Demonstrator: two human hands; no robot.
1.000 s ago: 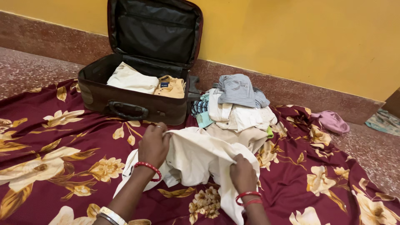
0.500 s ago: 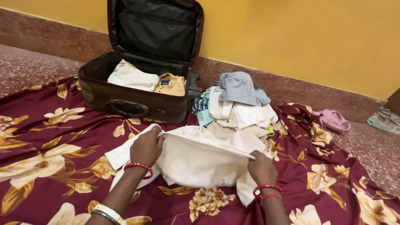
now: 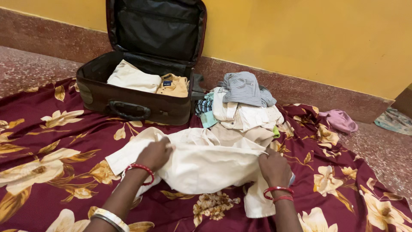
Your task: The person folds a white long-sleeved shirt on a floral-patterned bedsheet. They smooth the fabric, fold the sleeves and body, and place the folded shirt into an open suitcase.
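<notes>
Maroon cloth with large cream and gold flowers, the bedsheet, covers most of the floor in view; behind it a yellow wall rises over a reddish stone skirting; on the sheet's far edge stands a dark brown suitcase, lid propped open against the wall, its handle facing the camera; inside lie a folded cream garment and a folded tan garment, the latter carrying a small dark blue rectangular label at its upper left corner; just right of the case sits a pile of clothes, topped by a grey striped shirt, with cream pieces and a strip of teal beneath; further right a small pink cloth lies at the sheet's edge.

In front of the pile the cream shirt is spread on the sheet, its long axis running left to right across the view, one end trailing towards the lower right; the left hand, a red bangle at its wrist, is closed on the shirt's upper left edge, fingers pinching fabric; the right hand, with red bangles too, is closed on the upper right edge, knuckles up, pressing the cloth down.
</notes>
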